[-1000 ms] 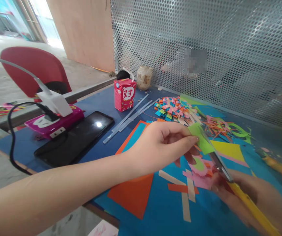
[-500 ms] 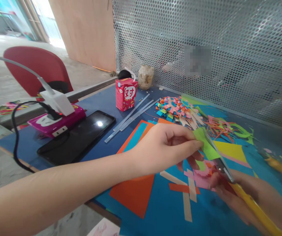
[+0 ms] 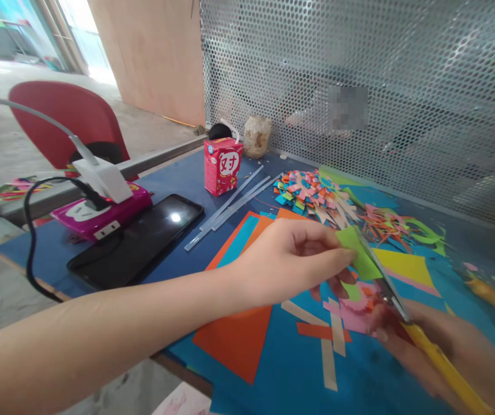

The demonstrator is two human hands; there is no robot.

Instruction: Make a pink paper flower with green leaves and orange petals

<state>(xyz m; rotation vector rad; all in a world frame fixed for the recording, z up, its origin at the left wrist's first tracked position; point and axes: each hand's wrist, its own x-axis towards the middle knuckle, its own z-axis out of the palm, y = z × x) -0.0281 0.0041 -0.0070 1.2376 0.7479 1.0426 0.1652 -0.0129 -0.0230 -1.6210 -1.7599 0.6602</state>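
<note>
Between the thumb and fingers of my left hand [image 3: 305, 259] is a small piece of green paper [image 3: 363, 260]. My right hand [image 3: 441, 351] is wrapped round yellow-handled scissors [image 3: 394, 297], whose metal blades lie along the right edge of the green paper. Part of the right hand is blurred. Below the hands are cut pink paper pieces [image 3: 355, 317], beige strips [image 3: 328, 363] and an orange strip [image 3: 314, 331] on a large blue sheet [image 3: 290, 380]. Orange paper [image 3: 234, 346] lies partly beneath my left forearm.
A pile of fringed paper [image 3: 308, 187] and curled scraps [image 3: 388, 225] lie toward the back. Clear sticks [image 3: 232, 204], a red drink box [image 3: 222, 167], a jar [image 3: 256, 136], a phone [image 3: 139, 239] and a purple power strip [image 3: 100, 213] stand or lie leftward. A perforated metal panel [image 3: 359, 52] bounds the back.
The green paper and scissors have shifted very slightly to the left. Both hands keep their grips, and the rest looks the same apart from a small camera shift.
</note>
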